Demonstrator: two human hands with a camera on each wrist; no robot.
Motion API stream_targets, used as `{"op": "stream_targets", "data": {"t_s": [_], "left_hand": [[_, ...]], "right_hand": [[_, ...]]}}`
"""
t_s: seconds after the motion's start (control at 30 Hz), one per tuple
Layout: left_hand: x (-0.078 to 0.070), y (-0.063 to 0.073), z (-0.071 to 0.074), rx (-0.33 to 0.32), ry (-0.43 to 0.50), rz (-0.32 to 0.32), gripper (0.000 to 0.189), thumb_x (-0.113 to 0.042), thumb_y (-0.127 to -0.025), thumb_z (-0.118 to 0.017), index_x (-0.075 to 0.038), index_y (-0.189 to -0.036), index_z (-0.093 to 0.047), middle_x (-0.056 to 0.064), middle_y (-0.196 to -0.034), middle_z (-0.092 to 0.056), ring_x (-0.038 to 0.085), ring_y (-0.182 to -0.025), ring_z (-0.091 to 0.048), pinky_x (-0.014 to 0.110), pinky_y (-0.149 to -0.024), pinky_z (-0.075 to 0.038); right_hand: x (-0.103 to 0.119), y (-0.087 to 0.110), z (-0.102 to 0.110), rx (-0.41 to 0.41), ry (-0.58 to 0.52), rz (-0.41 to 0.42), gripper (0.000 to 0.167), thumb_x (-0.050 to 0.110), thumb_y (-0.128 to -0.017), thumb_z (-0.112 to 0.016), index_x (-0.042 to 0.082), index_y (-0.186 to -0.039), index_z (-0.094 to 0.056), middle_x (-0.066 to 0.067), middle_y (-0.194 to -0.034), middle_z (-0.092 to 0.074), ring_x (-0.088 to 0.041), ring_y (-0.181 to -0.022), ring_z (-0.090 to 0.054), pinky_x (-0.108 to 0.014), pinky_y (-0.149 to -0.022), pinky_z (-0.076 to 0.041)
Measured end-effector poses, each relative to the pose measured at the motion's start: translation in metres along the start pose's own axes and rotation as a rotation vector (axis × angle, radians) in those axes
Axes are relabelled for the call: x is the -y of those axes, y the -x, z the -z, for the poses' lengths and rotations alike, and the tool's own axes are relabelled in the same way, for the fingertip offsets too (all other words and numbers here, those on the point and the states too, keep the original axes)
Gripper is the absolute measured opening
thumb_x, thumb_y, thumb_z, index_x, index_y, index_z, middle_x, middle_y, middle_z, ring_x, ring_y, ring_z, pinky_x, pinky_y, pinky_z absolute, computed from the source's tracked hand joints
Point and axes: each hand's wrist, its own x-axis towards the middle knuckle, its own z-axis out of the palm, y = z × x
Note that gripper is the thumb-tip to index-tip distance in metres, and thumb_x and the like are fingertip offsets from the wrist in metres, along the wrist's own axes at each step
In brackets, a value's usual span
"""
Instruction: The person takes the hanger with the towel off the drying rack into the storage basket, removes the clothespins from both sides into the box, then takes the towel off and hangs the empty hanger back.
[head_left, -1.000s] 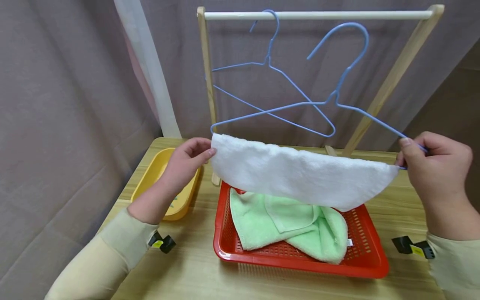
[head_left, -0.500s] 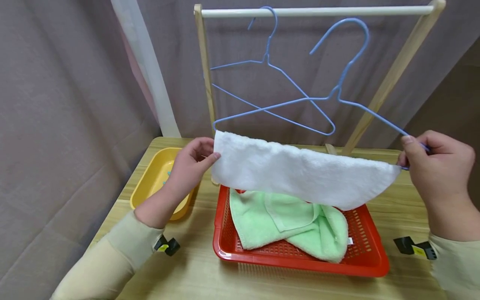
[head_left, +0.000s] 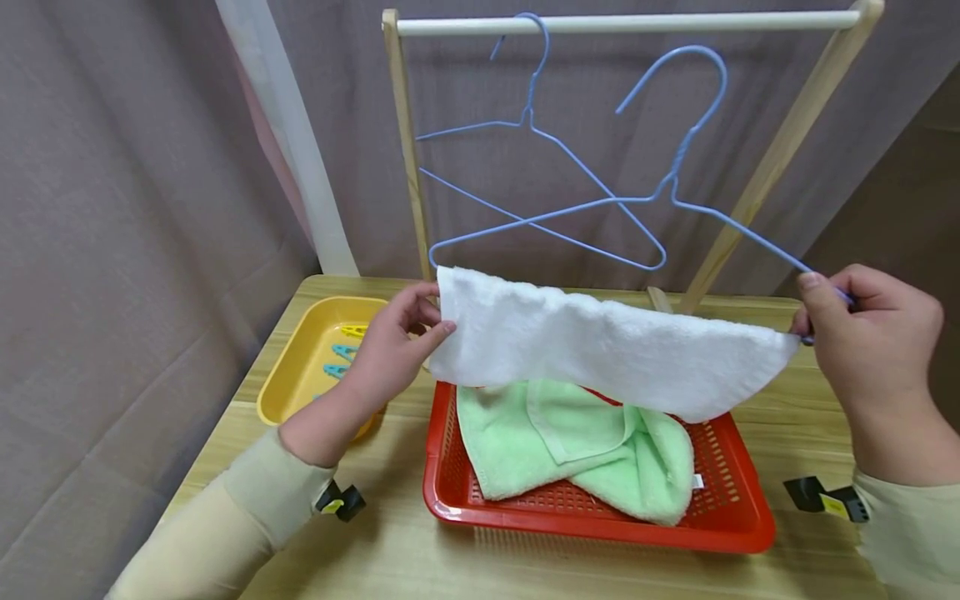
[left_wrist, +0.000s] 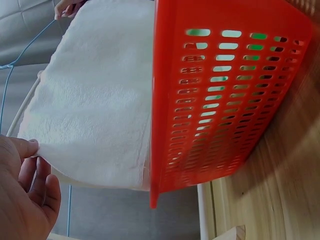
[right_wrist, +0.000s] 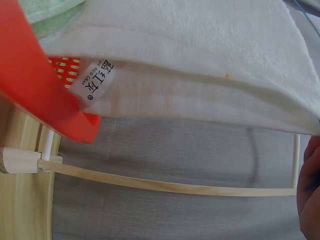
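A white towel hangs folded over the lower bar of a blue wire hanger, above a red basket. My right hand grips the hanger's right corner, beside the towel's end. With thumb and fingers, my left hand pinches the towel's left edge; the left wrist view shows the thumb on the cloth. A printed label shows on the towel's underside in the right wrist view. Below, a light green towel lies bunched in the red basket.
A second blue hanger hangs from the white rod of a wooden rack behind. At the left, a yellow tray holds blue and yellow clothespins. Everything stands on a wooden table before grey curtains.
My left hand has moved a little to the right along with the towel's left edge, uncovering the clothespins in the tray. The right hand keeps its grip on the hanger.
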Motion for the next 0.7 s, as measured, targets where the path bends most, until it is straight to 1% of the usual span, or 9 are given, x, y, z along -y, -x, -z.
{"op": "stream_targets", "data": {"t_s": [0.2,0.33,0.4,0.57,0.63,0.7], "left_hand": [[-0.001,0.002,-0.007,0.029,-0.036,-0.009,0.040,-0.014,-0.092,-0.071,-0.011,-0.129,-0.056,0.005,-0.093,-0.064,0.022,-0.086,-0.060,0.035,-0.072,-0.054],[-0.001,0.002,-0.013,0.048,-0.056,-0.025,0.038,-0.014,-0.092,-0.071,-0.009,-0.127,-0.057,0.005,-0.092,-0.063,0.022,-0.084,-0.060,0.035,-0.073,-0.054],[0.000,0.002,-0.015,0.058,-0.061,-0.029,0.034,-0.014,-0.092,-0.072,-0.009,-0.123,-0.059,0.004,-0.091,-0.063,0.021,-0.083,-0.059,0.036,-0.073,-0.053],[0.002,0.003,-0.022,0.087,-0.065,-0.051,0.018,-0.012,-0.090,-0.074,-0.008,-0.102,-0.060,0.003,-0.086,-0.061,0.021,-0.079,-0.057,0.036,-0.069,-0.052],[0.003,0.003,-0.025,0.095,-0.064,-0.065,0.016,-0.011,-0.090,-0.074,-0.008,-0.095,-0.059,0.003,-0.085,-0.061,0.021,-0.077,-0.057,0.035,-0.068,-0.051],[0.004,0.003,-0.027,0.104,-0.063,-0.073,0.017,-0.011,-0.090,-0.074,-0.009,-0.092,-0.058,0.003,-0.084,-0.061,0.021,-0.077,-0.057,0.034,-0.067,-0.051]], "right_hand": [[-0.001,0.001,0.000,-0.014,-0.004,-0.024,0.041,0.006,-0.091,-0.067,-0.007,-0.056,-0.051,0.009,-0.049,-0.054,0.000,-0.041,-0.051,-0.010,-0.048,-0.046],[0.000,0.001,0.000,-0.016,0.005,-0.034,0.039,0.007,-0.091,-0.067,-0.006,-0.058,-0.052,0.010,-0.049,-0.054,0.000,-0.042,-0.051,-0.010,-0.048,-0.045],[0.000,0.001,0.000,-0.012,0.017,-0.042,0.039,0.008,-0.091,-0.068,-0.005,-0.058,-0.053,0.011,-0.050,-0.054,0.001,-0.042,-0.051,-0.010,-0.049,-0.045],[-0.002,0.002,0.001,-0.009,0.030,-0.059,0.038,0.008,-0.091,-0.068,-0.004,-0.058,-0.053,0.012,-0.050,-0.054,0.001,-0.043,-0.052,-0.009,-0.049,-0.045],[-0.002,0.002,0.001,-0.010,0.033,-0.057,0.038,0.008,-0.091,-0.068,-0.003,-0.058,-0.054,0.012,-0.050,-0.054,0.001,-0.043,-0.052,-0.009,-0.049,-0.045],[-0.001,0.002,0.001,-0.009,0.038,-0.051,0.038,0.009,-0.091,-0.068,-0.003,-0.058,-0.054,0.013,-0.050,-0.054,0.002,-0.043,-0.052,-0.009,-0.049,-0.045]]}}
